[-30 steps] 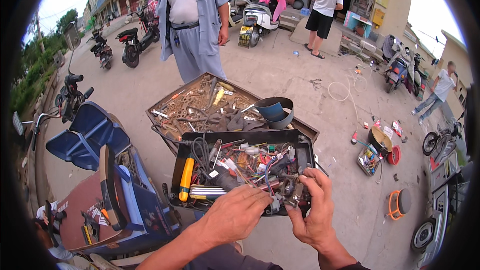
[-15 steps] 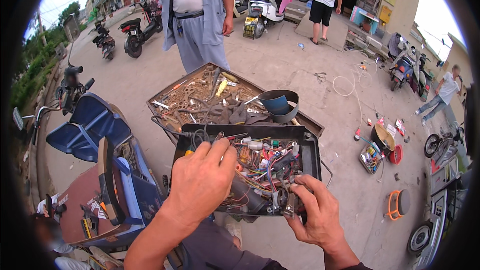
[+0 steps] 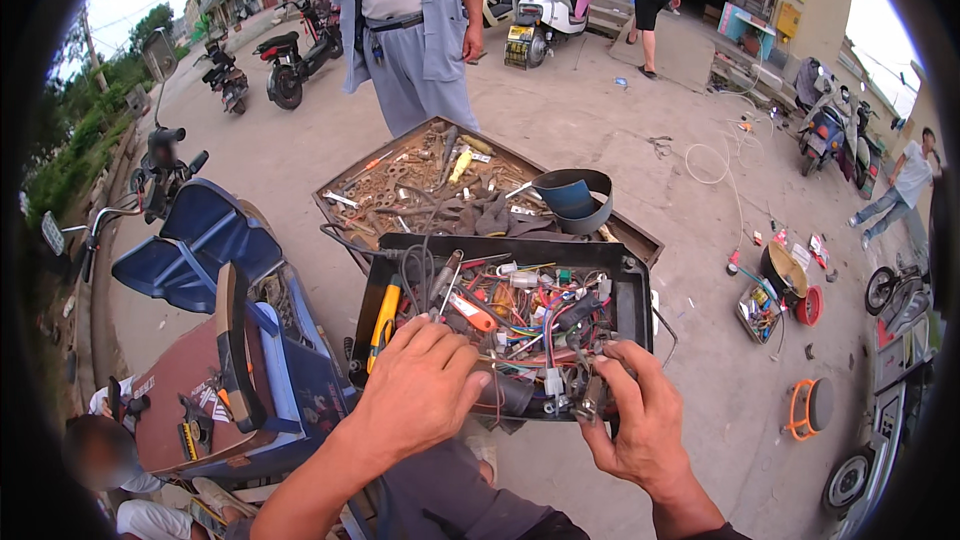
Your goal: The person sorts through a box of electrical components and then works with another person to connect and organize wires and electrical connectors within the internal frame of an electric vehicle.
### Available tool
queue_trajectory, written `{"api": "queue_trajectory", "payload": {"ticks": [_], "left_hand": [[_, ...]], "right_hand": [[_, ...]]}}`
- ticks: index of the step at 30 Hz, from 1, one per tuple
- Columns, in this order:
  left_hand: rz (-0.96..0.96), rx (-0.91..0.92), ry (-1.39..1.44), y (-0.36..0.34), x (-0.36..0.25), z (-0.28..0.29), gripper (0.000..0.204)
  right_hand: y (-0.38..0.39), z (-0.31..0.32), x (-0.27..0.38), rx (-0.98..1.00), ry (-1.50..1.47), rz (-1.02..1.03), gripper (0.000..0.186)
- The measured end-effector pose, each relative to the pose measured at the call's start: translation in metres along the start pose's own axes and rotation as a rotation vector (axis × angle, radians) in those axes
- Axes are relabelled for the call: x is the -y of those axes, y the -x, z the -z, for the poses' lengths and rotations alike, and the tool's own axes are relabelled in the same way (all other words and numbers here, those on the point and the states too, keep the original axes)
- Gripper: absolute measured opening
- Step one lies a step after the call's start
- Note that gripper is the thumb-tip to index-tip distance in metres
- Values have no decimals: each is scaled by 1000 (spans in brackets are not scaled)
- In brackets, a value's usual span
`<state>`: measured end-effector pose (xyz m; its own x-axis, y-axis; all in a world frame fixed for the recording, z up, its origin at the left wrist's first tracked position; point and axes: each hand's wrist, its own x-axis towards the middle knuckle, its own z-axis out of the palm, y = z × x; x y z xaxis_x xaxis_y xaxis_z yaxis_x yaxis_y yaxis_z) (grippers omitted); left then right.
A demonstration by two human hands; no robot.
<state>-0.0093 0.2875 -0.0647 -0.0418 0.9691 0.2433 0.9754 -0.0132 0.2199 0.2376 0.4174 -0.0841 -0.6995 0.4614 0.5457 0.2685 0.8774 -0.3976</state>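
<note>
Over the left part of a black plastic tray (image 3: 640, 315), my left hand (image 3: 415, 380) has its fingers bent down and its thumb apart. Its fingertips are near a slim metal rod (image 3: 450, 285), with no object visibly gripped. My right hand (image 3: 645, 415) pinches a small metal part (image 3: 590, 398) between thumb and fingers at the tray's near right corner. Tangled coloured wires and connectors (image 3: 545, 325) fill the tray. A yellow utility knife (image 3: 384, 320) stands along its left wall, and an orange-handled tool (image 3: 472, 312) lies by the wires.
Behind the tray, a rusty metal tray (image 3: 335, 202) holds tools, gloves and a dark curved band (image 3: 575, 202). A blue vehicle with a brown seat (image 3: 185, 380) is at left. A person (image 3: 410, 40) stands ahead. An orange stool (image 3: 808, 410) is at right.
My left hand has moved back toward me, uncovering the yellow knife and orange-handled tool. My right hand keeps its pinch on the metal part. The view has shifted slightly.
</note>
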Motion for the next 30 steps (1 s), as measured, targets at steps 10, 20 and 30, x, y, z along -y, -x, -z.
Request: {"api": "queue_trajectory", "payload": {"ticks": [10, 20, 30], "left_hand": [[32, -62, -33, 16, 1, 2, 35], [5, 41, -53, -34, -3, -15, 37], [8, -104, -184, 4, -33, -18, 30]], "right_hand": [[-2, 0, -2, 4, 29, 77, 67], [8, -1, -8, -7, 40, 94, 66], [9, -4, -8, -31, 36, 101, 65]]}}
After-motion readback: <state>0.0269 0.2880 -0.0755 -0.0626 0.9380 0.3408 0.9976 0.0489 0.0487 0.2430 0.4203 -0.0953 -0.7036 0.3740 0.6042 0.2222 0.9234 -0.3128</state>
